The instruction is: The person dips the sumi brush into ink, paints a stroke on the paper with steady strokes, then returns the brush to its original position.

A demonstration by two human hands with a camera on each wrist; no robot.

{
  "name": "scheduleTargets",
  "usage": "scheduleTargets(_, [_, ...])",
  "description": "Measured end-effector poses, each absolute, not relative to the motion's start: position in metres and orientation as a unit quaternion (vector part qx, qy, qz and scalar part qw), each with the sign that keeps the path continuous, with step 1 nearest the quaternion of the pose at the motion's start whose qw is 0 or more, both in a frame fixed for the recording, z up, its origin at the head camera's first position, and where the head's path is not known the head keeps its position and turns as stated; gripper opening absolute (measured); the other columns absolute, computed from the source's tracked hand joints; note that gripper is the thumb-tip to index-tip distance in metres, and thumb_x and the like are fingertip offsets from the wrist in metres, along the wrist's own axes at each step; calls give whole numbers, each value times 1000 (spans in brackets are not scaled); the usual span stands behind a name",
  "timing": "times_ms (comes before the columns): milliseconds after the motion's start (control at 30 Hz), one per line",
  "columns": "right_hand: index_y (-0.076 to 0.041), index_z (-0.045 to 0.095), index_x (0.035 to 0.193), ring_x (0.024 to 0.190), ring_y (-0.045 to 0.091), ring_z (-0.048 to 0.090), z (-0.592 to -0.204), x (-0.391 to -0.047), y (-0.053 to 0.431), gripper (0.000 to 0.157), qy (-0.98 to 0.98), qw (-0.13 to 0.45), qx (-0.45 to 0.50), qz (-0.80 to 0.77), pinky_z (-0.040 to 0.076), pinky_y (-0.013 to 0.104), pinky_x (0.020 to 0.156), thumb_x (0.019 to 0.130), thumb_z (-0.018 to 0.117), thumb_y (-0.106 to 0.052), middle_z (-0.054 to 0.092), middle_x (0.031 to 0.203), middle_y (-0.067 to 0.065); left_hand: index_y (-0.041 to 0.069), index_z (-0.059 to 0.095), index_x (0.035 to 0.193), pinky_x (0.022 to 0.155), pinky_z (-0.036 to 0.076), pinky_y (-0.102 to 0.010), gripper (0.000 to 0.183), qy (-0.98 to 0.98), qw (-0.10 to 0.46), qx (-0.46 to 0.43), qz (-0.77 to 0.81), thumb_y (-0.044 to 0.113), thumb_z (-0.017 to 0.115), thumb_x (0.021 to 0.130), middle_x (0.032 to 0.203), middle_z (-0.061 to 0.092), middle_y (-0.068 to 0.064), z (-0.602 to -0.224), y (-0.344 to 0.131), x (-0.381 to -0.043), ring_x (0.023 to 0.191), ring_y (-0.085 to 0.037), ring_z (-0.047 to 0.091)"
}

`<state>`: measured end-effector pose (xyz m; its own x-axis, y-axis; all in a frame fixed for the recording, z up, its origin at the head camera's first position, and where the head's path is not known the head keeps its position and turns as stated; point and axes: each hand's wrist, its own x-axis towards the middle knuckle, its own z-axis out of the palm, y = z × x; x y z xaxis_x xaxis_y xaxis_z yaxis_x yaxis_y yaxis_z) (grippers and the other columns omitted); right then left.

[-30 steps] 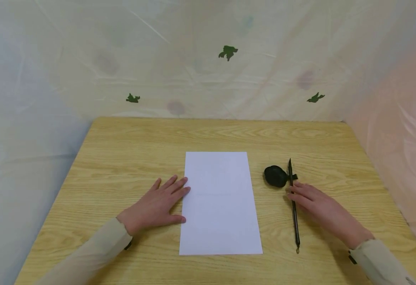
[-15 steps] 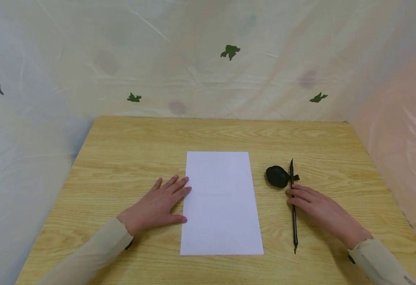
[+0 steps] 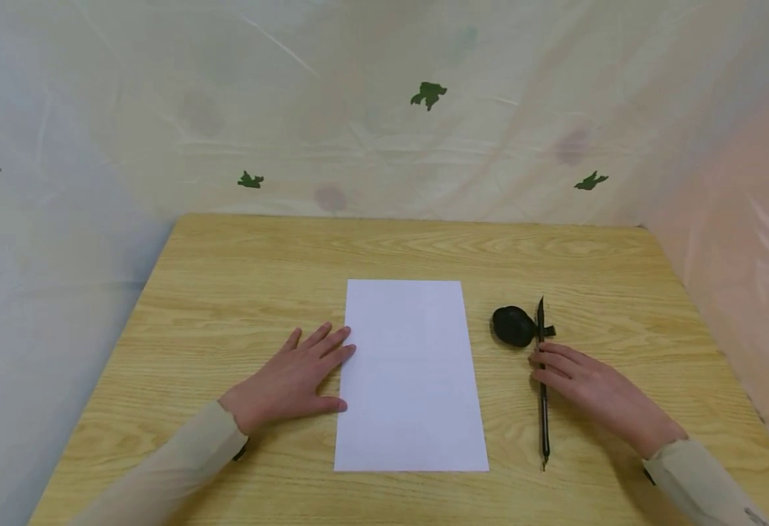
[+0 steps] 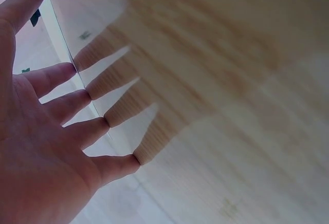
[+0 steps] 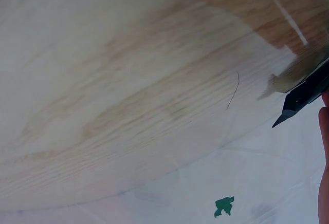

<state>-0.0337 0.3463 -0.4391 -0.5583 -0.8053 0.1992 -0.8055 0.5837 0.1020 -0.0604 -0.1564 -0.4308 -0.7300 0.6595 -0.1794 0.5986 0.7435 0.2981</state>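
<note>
A blank white sheet of paper (image 3: 411,380) lies upright-wise on the wooden table. My left hand (image 3: 292,383) is spread flat at its left side, fingertips and thumb tip on the paper's left edge. In the left wrist view the fingers (image 4: 87,131) are straight and spread, tips against the tabletop. My right hand (image 3: 595,387) pinches the shaft of a black calligraphy brush (image 3: 544,416), its dark tip pointing away and a small loop at the near end. The thumb is mostly hidden. In the right wrist view only the brush's tip end (image 5: 295,103) and a finger edge show.
A black, rounded, flat-looking piece (image 3: 513,326) with a short tab sits right of the paper; the brush crosses over its tab. Pale sheeting (image 3: 358,131) with green bird shapes hangs behind and beside the wooden table (image 3: 398,248).
The right fingers have slid slightly nearer along the brush and closed on it; the brush has turned slightly, its near end shifting left. The left hand and paper keep their places.
</note>
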Motion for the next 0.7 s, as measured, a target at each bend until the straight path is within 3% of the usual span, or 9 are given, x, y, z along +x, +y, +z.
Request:
scheduleTargets(67, [-3,63,128,128,32,51,-438,-33,346,69,-880,119,460,-4,1,23,124,113,-4,-13,59,138,15,13,41,160,117,18,-72,89,923,138,341,110,64,68,92,171,25,-8,-431,-156,-60,157,-36,17])
scheduleTargets(367, [-3,64,127,126,33,51,-428,-35,343,59,-860,173,479,19,10,27,125,114,6,-7,60,135,18,13,41,160,117,18,-72,89,924,135,341,105,64,68,92,170,25,-8,-432,-157,-60,157,-36,17])
scheduleTargets(700, [1,66,129,119,39,59,-407,-34,331,49,-846,248,463,96,20,25,122,116,20,-14,64,130,24,12,41,160,116,18,-73,88,923,134,342,116,62,69,92,171,25,-9,-432,-157,-60,157,-36,16])
